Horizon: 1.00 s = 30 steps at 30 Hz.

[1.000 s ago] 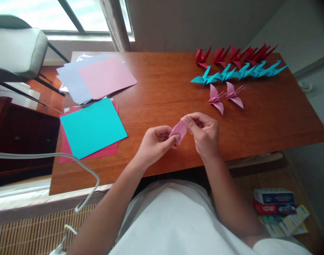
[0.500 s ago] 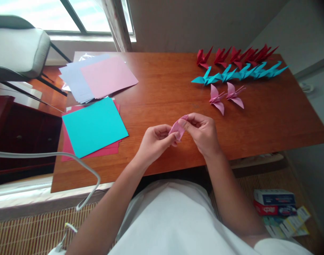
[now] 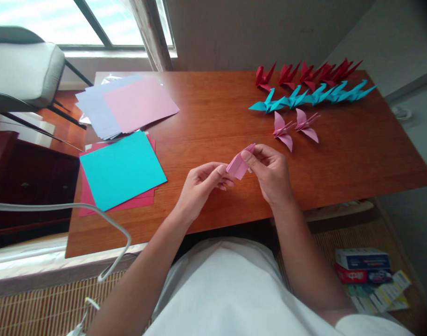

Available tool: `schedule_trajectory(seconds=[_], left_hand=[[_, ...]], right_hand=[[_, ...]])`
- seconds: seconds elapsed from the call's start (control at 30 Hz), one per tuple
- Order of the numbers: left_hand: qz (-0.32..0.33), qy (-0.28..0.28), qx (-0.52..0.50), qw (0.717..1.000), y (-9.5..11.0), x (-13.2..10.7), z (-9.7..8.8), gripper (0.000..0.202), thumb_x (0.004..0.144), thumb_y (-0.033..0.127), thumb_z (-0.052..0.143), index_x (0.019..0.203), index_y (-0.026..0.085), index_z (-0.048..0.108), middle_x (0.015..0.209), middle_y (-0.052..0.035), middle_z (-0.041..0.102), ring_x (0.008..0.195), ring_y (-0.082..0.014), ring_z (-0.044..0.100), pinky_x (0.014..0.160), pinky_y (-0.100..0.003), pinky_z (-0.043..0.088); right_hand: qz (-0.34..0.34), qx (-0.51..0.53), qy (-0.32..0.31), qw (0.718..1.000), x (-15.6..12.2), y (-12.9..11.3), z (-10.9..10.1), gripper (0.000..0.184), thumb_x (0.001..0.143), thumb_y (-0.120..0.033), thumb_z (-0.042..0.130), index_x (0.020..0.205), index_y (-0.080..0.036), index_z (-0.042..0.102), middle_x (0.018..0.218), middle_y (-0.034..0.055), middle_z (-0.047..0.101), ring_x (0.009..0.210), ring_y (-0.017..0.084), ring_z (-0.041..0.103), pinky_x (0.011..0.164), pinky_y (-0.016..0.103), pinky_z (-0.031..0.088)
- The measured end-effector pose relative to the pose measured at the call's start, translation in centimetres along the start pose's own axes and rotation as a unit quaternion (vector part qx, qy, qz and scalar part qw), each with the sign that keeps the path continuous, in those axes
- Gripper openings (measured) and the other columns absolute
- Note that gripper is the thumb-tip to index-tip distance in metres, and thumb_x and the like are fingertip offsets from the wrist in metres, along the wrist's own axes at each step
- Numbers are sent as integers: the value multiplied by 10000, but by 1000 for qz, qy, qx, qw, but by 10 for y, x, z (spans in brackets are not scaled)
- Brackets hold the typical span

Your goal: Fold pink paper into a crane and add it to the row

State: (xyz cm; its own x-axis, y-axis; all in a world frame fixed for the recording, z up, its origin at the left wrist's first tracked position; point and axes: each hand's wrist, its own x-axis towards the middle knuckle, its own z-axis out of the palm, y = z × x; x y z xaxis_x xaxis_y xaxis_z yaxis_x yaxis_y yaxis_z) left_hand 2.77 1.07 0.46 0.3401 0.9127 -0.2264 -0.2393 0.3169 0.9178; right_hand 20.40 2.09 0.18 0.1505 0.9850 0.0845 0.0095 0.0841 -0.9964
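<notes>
A small folded pink paper piece [image 3: 238, 164] is held just above the wooden table [image 3: 356, 158], near its front edge. My right hand [image 3: 269, 172] pinches the piece's right side between thumb and fingers. My left hand [image 3: 201, 184] pinches its lower left end with curled fingers. Beyond my right hand lie two finished pink paper cranes [image 3: 293, 128]. Behind them runs a row of several turquoise cranes [image 3: 313, 95], and behind that a row of several red cranes [image 3: 306, 72].
A turquoise sheet [image 3: 121, 169] lies on red sheets [image 3: 140, 201] at the table's left. Pink sheets [image 3: 140, 103] and pale lilac sheets [image 3: 94, 109] lie further back. A grey chair [image 3: 23, 65] stands at far left. A cable [image 3: 105, 219] hangs off the front-left edge. Boxes [image 3: 363, 266] sit on the floor, right.
The pink piece has been turned and lifted slightly, so its pointed end now sticks up to the right. My left fingers have slid to its lower end.
</notes>
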Motion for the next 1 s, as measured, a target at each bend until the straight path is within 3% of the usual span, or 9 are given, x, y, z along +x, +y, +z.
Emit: schedule_trajectory(seconds=[0.13,0.47,0.8,1.0], left_hand=[[3,-20,42,999,-1,1,3,368,754,406,860,1000,147,770,935,-82,797,795,-173,728,678,-230,554],[12,4,41,999,-4,3,1,286,754,396,856,844,139,766,822,-67,790,713,-159,721,670,-239,583],[7,32,33,999,0,3,1,271,699,358,878,783,138,744,739,-46,756,658,-144,689,637,-235,568],[3,-7,57,998,3,3,1,258,748,375,852,784,145,740,729,-30,742,641,-123,666,600,-201,520]], right_hand=[[9,-4,-41,999,-6,-2,4,242,836,-460,781,809,-229,718,745,-20,680,671,124,604,600,246,494],[15,-16,-49,999,-12,-4,8,233,840,-442,780,921,-227,739,881,5,745,769,150,672,686,277,538],[2,-33,-65,997,-11,-3,13,178,880,-406,733,889,-229,734,844,-6,752,783,157,682,708,287,520],[7,-37,-57,998,-13,-2,13,146,885,-367,726,869,-223,743,803,-10,727,720,143,644,659,278,498]])
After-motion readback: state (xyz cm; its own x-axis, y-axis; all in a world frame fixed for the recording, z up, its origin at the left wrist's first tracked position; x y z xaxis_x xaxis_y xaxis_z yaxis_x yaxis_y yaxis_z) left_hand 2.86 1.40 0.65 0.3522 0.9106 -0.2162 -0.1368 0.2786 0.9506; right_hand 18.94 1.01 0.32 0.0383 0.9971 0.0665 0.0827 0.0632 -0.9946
